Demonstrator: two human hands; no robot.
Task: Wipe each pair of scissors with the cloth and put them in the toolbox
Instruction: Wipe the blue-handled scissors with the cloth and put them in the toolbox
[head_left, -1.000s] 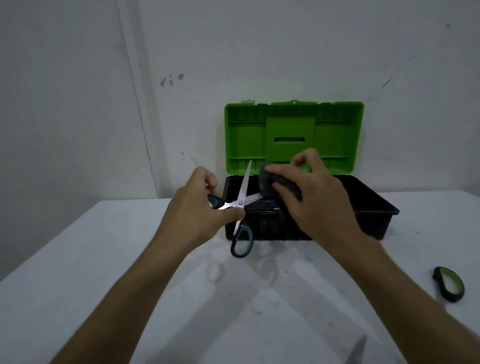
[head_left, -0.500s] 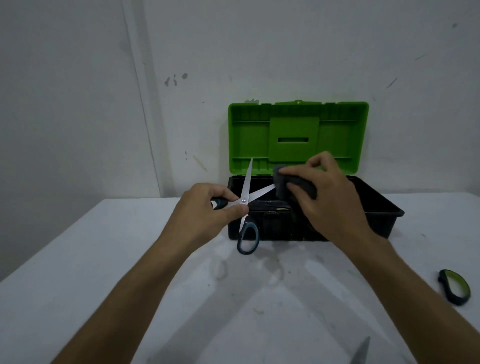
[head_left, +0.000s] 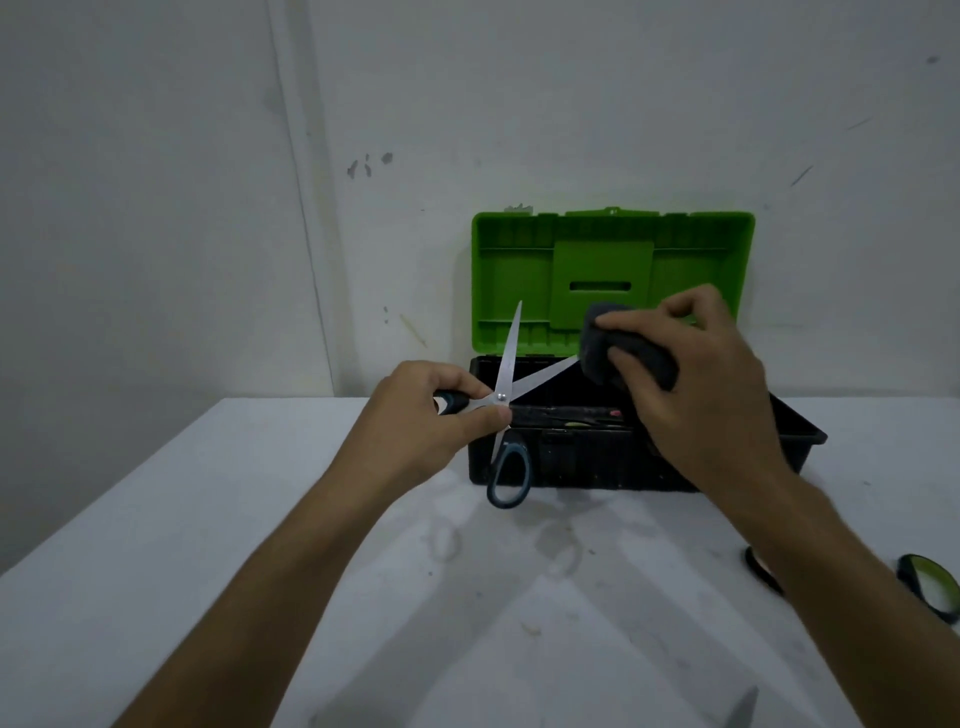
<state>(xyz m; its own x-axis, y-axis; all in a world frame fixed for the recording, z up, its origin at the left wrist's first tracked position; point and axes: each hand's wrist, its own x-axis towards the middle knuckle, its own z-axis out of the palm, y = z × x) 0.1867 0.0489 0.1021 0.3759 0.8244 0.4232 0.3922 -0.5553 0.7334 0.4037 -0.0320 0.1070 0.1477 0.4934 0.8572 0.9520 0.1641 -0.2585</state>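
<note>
Head view:
Toolbox (head_left: 597, 462): black, on the counter (head_left: 182, 545), green lid upright; contents too dark to tell.
Left hand (head_left: 431, 431): grips the open scissors (head_left: 506, 379) before the toolbox.
Right hand (head_left: 696, 384): pinches the grey cloth (head_left: 597, 343) around one blade tip.

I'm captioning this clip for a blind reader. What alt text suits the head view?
A left hand holds open scissors at the pivot while the right hand wipes one blade with a dark cloth. This happens above an open toolbox with a green lid, on a white table.
</note>
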